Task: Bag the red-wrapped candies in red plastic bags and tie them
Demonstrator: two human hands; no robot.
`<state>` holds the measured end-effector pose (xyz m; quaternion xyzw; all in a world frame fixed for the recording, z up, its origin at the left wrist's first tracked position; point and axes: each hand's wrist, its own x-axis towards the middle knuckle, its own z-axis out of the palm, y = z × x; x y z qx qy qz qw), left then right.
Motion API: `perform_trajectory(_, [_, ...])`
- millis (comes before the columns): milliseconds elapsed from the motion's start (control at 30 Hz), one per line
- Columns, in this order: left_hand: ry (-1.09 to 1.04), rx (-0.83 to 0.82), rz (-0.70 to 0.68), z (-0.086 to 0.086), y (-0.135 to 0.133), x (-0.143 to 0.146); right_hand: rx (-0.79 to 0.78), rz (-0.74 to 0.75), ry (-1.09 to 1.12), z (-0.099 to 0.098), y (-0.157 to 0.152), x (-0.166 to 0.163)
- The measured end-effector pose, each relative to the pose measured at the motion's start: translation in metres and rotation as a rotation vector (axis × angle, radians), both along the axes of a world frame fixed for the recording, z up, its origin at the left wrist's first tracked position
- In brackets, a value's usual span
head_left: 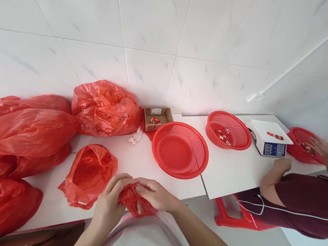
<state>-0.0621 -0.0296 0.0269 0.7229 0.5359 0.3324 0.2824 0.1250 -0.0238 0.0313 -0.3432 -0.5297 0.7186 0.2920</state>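
Note:
My left hand [113, 197] and my right hand [155, 195] are both closed on a crumpled red plastic bag [136, 202], held near the table's front edge. The fingertips of both hands come close together at the bag's top. Below it hangs a whitish sheet or sack [147, 243] in front of my body; its kind is unclear. Left of my left hand, an open red plastic bag [112, 164] stands on the table with its mouth up. Beyond my hands lies an empty red mesh basket [178, 153].
Full red bags [104, 110] crowd the left. A cardboard box [156, 120] with small red packets stands at the wall. Further right are a red basket [230, 128] with small packets, a white scale [268, 137], and a co-worker [308, 204] reaching into another basket [300, 152].

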Motion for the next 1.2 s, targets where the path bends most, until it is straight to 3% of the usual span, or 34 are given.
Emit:
perform_trajectory(100, [0.015,0.042,-0.028,-0.003,-0.003,-0.003,0.012,-0.052,-0.041,0.007,-0.001,0.003])
perform_trajectory(233, [0.032,0.054,-0.178,-0.002,-0.004,-0.009,0.246,-0.188,-0.229,0.022,0.002,0.005])
perform_trajectory(333, [0.067,0.101,-0.138,0.001,-0.003,-0.019,0.351,-0.308,-0.298,0.027,0.015,0.011])
perform_trajectory(433, [0.116,0.101,-0.098,0.001,-0.009,-0.035,0.351,-0.396,-0.375,0.016,0.039,0.023])
perform_trajectory(533, [0.136,0.055,-0.142,0.0,-0.021,-0.052,0.34,-0.482,-0.489,-0.003,0.065,0.036])
perform_trajectory(700, [-0.038,-0.154,-0.125,0.007,-0.037,-0.057,0.257,-0.536,-0.456,-0.02,0.079,0.039])
perform_trajectory(867, [-0.448,-0.382,-0.034,0.017,-0.024,-0.029,0.148,-0.501,-0.276,0.009,0.066,0.02])
perform_trajectory(1000, [-0.648,-0.524,0.09,0.019,-0.008,-0.004,0.224,-0.282,-0.209,0.037,0.05,0.001])
perform_trajectory(1067, [-0.653,-0.51,0.084,0.019,-0.004,0.003,0.218,-0.154,-0.219,0.044,0.043,-0.009])
perform_trajectory(1200, [-0.602,-0.296,0.116,0.02,-0.003,0.005,0.214,0.0,-0.206,0.044,0.034,-0.024])
